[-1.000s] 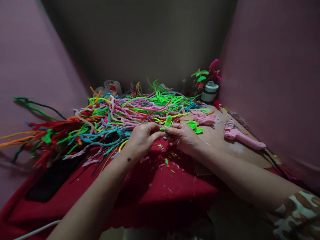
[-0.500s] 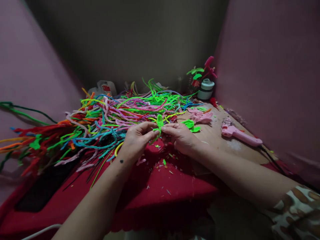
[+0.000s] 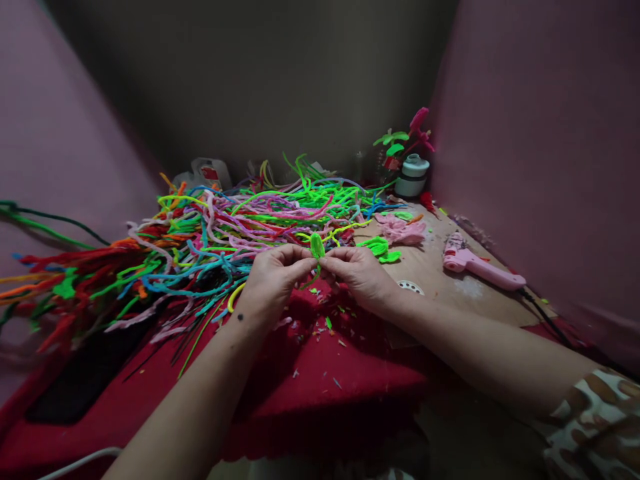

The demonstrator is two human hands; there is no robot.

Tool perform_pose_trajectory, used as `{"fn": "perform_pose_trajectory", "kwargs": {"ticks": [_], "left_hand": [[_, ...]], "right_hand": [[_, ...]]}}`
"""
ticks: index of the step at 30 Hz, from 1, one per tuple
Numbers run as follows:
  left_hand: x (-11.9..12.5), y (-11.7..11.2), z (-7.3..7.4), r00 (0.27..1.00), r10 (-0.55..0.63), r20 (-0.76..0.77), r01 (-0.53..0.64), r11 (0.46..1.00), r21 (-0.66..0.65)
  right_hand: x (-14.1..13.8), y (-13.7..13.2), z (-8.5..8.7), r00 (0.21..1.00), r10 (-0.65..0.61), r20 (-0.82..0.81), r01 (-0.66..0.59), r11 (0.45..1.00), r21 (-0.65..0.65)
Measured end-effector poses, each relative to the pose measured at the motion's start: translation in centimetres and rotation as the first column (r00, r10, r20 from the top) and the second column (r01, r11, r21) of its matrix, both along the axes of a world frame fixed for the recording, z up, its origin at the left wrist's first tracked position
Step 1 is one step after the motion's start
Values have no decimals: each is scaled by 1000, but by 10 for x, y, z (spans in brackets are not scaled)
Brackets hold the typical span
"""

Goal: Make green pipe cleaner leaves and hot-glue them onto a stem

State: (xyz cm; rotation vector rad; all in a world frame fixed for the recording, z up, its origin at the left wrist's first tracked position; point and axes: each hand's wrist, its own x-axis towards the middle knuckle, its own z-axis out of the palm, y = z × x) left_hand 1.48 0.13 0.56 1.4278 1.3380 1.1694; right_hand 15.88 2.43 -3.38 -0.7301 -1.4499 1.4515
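A bright green pipe cleaner [image 3: 317, 246], bent into a narrow upright leaf-like loop, stands between my two hands. My left hand [image 3: 281, 270] pinches its base from the left with thumb and forefinger. From the right, my right hand [image 3: 354, 268] pinches the same base, its fingertips almost touching the left ones. A thin green end hangs below the fingers. Just beyond my right hand, more folded green pipe cleaner loops [image 3: 383, 249] lie on a brown board. Behind my hands spreads a large heap of colourful pipe cleaners [image 3: 260, 213].
A pink glue gun [image 3: 483, 267] with a black cord rests on the brown board [image 3: 435, 293] at right. Behind it stand a white-lidded jar [image 3: 412, 175] and a pink pipe cleaner flower [image 3: 421, 127]. Small clippings litter the red cloth [image 3: 320, 380]. A dark flat object [image 3: 83, 383] lies at left.
My right hand has shifted slightly left and lower, closer to the left fingertips. The green loop has turned a little and sits slightly lower. A white round holed piece now shows beside my right wrist.
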Motion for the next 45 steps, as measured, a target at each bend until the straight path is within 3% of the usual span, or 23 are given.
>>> {"fn": "perform_pose_trajectory", "kwargs": {"ticks": [6,12,17,21,26,29,32,42,45], "left_hand": [[-3,3,-4,995,-89,-48,88,996,-19],[-3,3,0,989,-97,-108,98,995,5],[-9,4,0,985,-172,-16,173,985,26],[-11,5,-7,983,-144,112,147,989,-18],[-11,5,-11,964,-142,227,158,986,-52],[-11,4,-12,944,-183,275,214,973,-87],[-11,4,-12,944,-167,284,198,977,-84],[-10,-1,-3,979,-201,-43,202,979,37],[-4,-3,-3,972,-32,-232,90,966,244]], "right_hand": [[0,0,0,1000,-3,25,2,1000,25],[0,-1,3,1000,1,-4,-2,997,-83],[0,-4,8,999,54,10,-53,996,-75],[0,-4,8,989,136,-49,-143,974,-178],[1,1,4,969,224,-106,-242,950,-197],[1,1,5,969,229,-92,-242,955,-170],[1,-2,8,977,210,-45,-214,965,-151],[3,-9,14,984,85,155,-82,996,-26],[2,-10,13,988,86,130,-77,994,-74]]}}
